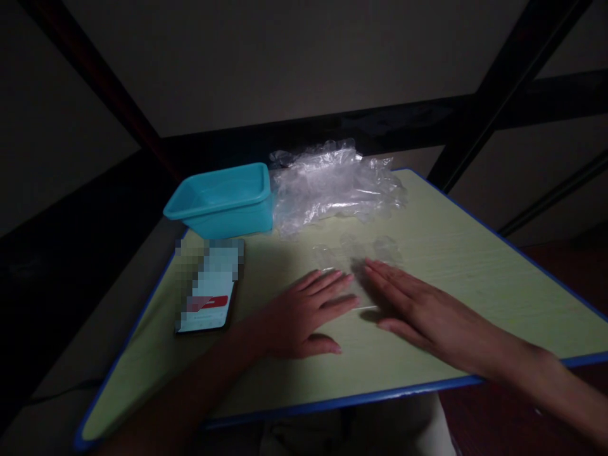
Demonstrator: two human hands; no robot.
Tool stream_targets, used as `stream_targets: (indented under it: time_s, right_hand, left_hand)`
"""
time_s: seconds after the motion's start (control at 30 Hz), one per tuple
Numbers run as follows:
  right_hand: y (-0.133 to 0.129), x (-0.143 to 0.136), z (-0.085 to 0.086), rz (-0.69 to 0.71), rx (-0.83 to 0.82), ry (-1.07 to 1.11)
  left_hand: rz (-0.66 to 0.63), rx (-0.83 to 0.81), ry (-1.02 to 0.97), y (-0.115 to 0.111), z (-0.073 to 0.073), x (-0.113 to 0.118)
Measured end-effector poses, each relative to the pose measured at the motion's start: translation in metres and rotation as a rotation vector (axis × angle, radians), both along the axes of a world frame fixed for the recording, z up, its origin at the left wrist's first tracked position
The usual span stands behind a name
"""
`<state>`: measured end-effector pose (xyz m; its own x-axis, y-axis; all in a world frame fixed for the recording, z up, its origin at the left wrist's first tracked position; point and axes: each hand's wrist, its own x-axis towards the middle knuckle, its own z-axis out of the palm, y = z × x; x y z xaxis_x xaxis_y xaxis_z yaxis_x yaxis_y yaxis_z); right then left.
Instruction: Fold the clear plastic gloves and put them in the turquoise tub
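Thin clear plastic pieces (384, 248) lie flat on the pale table (475, 266), just beyond my fingertips. My left hand (304, 313) rests palm down with its fingers spread, the fingertips at the near edge of the plastic. Opposite it, my right hand (418, 307) lies palm down, fingers stretched out and its thumb apart, touching the plastic's right part. Between the hands a thin white line shows on the table. Farther back sits a crumpled heap of clear plastic (337, 183), which looks like several thin bags or gloves.
A turquoise basin (232, 218) stands at the back left, touching the plastic heap. In front of it lies a phone (213, 291) with a lit, partly blurred screen. The table has a blue edge, with a wall and dark bars behind.
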<state>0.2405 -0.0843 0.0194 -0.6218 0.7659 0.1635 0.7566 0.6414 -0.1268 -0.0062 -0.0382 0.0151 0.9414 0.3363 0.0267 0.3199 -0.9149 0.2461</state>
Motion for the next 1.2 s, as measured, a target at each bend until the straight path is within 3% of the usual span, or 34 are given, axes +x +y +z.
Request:
stream_targets:
  time_s: [0.23, 0.5, 0.77, 1.2]
  right_hand:
    - [0.053, -0.023, 0.008, 0.242, -0.115, -0.002]
    - [0.072, -0.010, -0.011, 0.384, -0.150, 0.005]
    - [0.073, -0.007, -0.014, 0.365, -0.126, -0.004]
    - [0.083, 0.005, -0.013, 0.216, -0.099, -0.017]
  left_hand:
    - [0.022, 0.017, 0.020, -0.001, -0.001, 0.000]
    - [0.029, 0.003, 0.006, -0.001, -0.003, -0.001]
    - [0.034, -0.038, 0.017, 0.000, -0.002, 0.000]
    - [0.041, -0.080, 0.026, -0.001, 0.000, 0.000]
